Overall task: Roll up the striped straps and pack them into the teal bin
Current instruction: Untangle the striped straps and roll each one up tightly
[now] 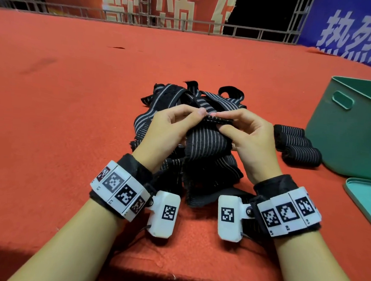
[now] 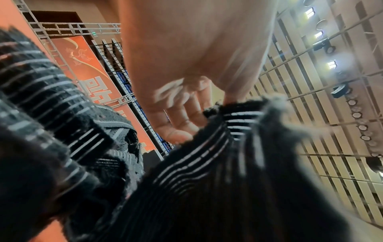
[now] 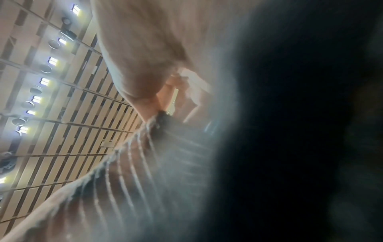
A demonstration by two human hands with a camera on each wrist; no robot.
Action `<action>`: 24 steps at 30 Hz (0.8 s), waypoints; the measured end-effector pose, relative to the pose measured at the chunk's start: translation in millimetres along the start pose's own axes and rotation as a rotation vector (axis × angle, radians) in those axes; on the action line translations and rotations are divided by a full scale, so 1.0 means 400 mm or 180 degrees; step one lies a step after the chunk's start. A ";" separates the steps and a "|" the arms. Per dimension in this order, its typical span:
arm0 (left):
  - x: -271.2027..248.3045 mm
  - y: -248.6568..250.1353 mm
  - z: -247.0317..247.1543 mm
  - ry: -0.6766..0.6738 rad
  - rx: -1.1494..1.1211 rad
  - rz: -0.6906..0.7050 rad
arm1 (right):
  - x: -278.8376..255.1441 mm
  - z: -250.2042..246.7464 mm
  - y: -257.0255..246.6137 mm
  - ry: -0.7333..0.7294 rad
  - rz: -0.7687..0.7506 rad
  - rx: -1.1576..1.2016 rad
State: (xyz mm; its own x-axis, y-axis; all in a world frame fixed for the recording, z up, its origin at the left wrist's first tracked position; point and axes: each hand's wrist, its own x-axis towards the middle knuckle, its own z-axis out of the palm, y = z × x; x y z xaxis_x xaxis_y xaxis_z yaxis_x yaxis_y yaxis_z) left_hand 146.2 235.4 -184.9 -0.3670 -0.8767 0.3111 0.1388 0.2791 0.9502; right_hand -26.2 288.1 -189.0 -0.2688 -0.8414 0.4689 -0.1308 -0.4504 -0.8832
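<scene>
My left hand (image 1: 170, 126) and right hand (image 1: 249, 135) pinch the strap (image 1: 208, 141), black with thin pale stripes. Both grips clamp its folded top edge. Three rolled straps (image 1: 297, 143) lie at three o'clock, beside the teal bin (image 1: 350, 133).

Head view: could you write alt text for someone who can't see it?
Both hands, left hand and right hand, pinch the end of a striped strap above a loose pile on a red table. Three rolls lie beside the teal bin.

Three rolled straps (image 1: 297, 143) lie beside one teal bin (image 1: 350, 128); one teal lid (image 1: 367, 199); one tangled heap of unrolled straps (image 1: 191, 101), number uncountable.
</scene>
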 end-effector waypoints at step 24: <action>0.009 0.000 -0.024 0.0169 0.0752 0.0440 | -0.003 -0.002 -0.001 -0.0132 0.0220 -0.0419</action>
State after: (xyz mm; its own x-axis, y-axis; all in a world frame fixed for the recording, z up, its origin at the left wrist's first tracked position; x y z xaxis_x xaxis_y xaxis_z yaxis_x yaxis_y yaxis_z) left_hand 153.6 228.6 -183.9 -0.3100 -0.8415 0.4426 -0.0364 0.4756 0.8789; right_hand -26.6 289.4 -189.2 -0.2423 -0.8819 0.4044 -0.2382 -0.3500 -0.9060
